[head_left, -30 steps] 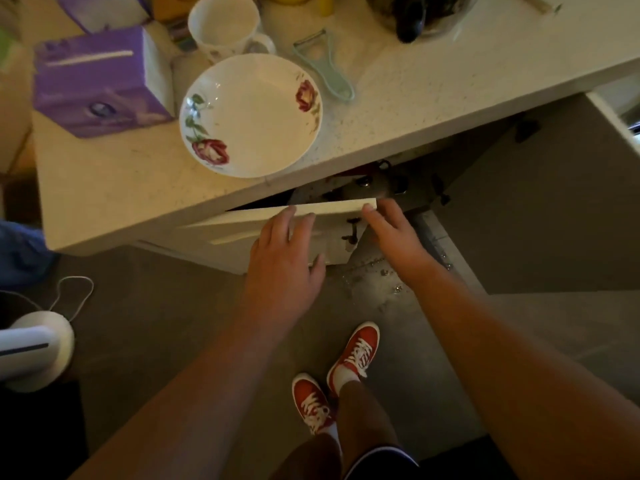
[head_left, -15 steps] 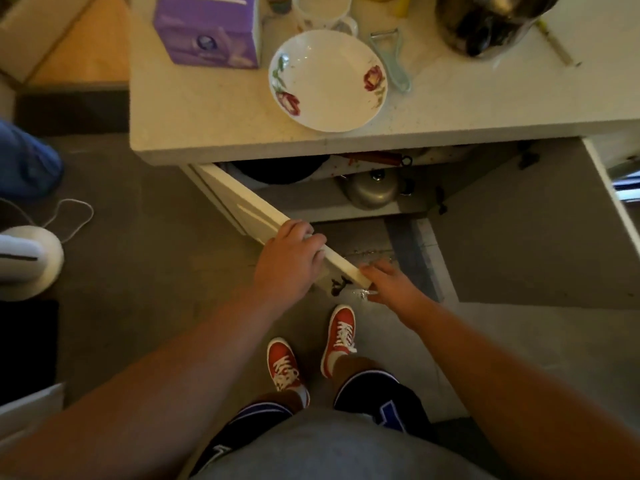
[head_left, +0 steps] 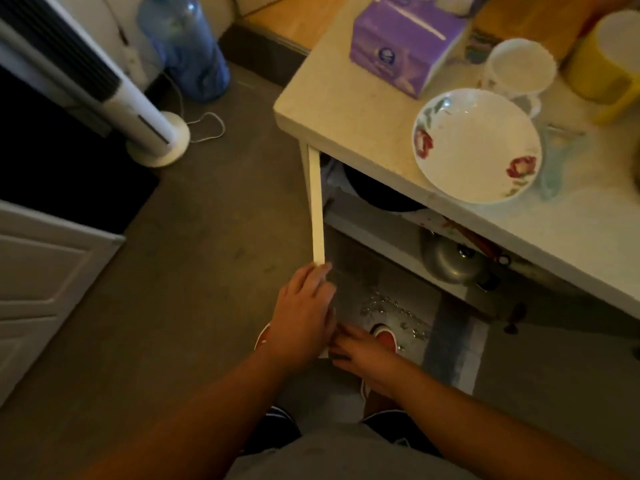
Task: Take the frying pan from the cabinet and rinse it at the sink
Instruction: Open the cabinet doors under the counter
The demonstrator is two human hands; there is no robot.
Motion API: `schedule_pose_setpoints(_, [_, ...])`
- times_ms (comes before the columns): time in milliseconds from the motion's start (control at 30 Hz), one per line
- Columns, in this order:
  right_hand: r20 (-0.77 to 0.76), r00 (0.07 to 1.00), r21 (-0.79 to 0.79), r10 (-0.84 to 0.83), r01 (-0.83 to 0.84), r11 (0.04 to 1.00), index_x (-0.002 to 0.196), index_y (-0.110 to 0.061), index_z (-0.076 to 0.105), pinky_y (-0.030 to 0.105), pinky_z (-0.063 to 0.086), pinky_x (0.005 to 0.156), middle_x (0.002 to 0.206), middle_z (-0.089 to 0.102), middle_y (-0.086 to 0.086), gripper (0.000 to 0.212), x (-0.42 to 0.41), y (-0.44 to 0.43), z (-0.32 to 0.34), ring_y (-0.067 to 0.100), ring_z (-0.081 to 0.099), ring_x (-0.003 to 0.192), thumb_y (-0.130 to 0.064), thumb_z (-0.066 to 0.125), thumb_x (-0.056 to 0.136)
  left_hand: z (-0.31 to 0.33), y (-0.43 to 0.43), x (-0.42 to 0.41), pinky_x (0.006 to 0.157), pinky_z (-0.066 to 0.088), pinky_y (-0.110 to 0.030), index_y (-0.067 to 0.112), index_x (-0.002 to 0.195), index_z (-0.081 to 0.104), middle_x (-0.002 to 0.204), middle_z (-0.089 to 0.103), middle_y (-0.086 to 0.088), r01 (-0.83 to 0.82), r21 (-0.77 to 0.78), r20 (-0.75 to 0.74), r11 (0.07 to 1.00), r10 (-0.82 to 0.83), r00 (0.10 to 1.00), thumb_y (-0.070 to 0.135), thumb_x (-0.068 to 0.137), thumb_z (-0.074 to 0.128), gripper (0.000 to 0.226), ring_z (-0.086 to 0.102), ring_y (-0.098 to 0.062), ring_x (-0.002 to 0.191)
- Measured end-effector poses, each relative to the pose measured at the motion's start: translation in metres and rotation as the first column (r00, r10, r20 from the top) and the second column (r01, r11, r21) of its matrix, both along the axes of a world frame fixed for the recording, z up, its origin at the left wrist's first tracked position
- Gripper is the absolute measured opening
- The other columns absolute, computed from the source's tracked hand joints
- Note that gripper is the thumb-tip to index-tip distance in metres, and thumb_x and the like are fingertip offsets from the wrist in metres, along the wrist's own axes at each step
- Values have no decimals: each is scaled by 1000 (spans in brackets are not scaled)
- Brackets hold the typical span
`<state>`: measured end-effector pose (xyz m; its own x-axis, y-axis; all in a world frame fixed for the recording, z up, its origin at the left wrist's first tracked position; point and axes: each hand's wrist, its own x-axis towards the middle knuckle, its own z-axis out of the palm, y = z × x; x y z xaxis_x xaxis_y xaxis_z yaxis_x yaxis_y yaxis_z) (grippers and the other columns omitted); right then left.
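Observation:
The frying pan (head_left: 372,194) is a dark round shape on the upper shelf inside the cabinet, mostly hidden under the countertop (head_left: 346,109). The white left cabinet door (head_left: 317,209) stands swung open and shows edge-on. My left hand (head_left: 304,317) grips the door's top edge near its free end. My right hand (head_left: 363,351) lies just right of it, fingers spread against the door's inner side. Both hands are well below and in front of the pan.
A metal pot (head_left: 450,261) sits on the lower shelf. A flowered bowl (head_left: 476,147), white mug (head_left: 516,69), purple tissue box (head_left: 405,39) and yellow cup (head_left: 602,53) stand on the countertop. A tower fan (head_left: 152,133) and water bottle (head_left: 187,50) stand left. The right door (head_left: 571,375) is open.
The left door has swung from nearly closed to fully open, with my left hand on its edge. My view has shifted left, and the pan has come into sight.

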<state>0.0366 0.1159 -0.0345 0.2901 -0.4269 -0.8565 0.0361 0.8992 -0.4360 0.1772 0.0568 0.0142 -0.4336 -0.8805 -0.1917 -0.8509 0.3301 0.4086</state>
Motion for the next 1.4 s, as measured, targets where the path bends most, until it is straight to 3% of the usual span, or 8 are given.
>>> schedule_pose_setpoints(67, [30,999,-28,16,-16,999,143,-29,45,35,45,100,136,59,1,43,1,-6,-4,17,57,121,-24,50,100,-1,23,3,94,53,-48,9,113,66,140,55,-18,-140,59,-61,988,144,988,18,77,75,38,55,-36,122])
schedule_pose_setpoints(200, [133,991,20,-31,28,999,138,-26,49,27,58,79,118,69,2,38,7,-17,-10,15,69,102,-23,51,100,-4,62,5,82,58,-44,2,114,69,132,62,-20,-367,128,-72,922,377,923,11,75,81,42,67,-38,107])
schedule_pose_setpoints(367, [158,979,102,-129,114,988,121,-18,66,33,60,71,111,74,12,27,26,-31,-24,23,74,95,-28,54,99,-1,94,14,78,61,-40,9,118,69,125,67,-14,-458,87,-74,885,464,883,14,83,77,36,69,-29,103])
schedule_pose_setpoints(500, [117,968,185,-221,197,963,120,-15,66,43,58,84,111,73,18,32,44,-38,-39,30,70,102,-34,57,95,-4,108,37,77,56,-33,9,119,68,116,71,-13,-553,122,-96,825,564,820,6,80,78,40,71,-27,99])
schedule_pose_setpoints(733, [177,945,197,-277,242,950,120,-16,66,43,59,81,111,73,21,35,95,-45,-49,32,71,102,-38,61,93,-23,99,74,73,46,-25,9,117,67,115,69,-13,-611,4,-144,792,605,783,16,84,74,35,66,-25,99])
schedule_pose_setpoints(967, [238,905,217,-352,304,928,129,-10,59,47,49,101,121,66,25,51,143,-64,-49,36,67,109,-39,67,89,-42,69,120,68,42,-28,7,113,66,104,65,-16,-649,-174,-214,741,614,759,23,93,49,31,61,-28,91])
schedule_pose_setpoints(1133, [243,899,175,-364,328,928,130,-12,57,49,48,103,128,59,26,49,178,-80,-43,38,62,114,-41,63,91,-46,50,149,71,48,-32,9,115,64,107,65,-16,-642,-233,-216,731,605,767,30,92,40,40,61,-29,94])
schedule_pose_setpoints(1400, [283,869,164,-405,373,913,131,-10,53,41,53,96,123,59,25,51,216,-105,-47,30,65,97,-41,63,92,-62,27,169,91,40,-27,10,133,54,133,54,-16,-690,-274,-207,669,660,722,14,89,66,46,52,-31,120])
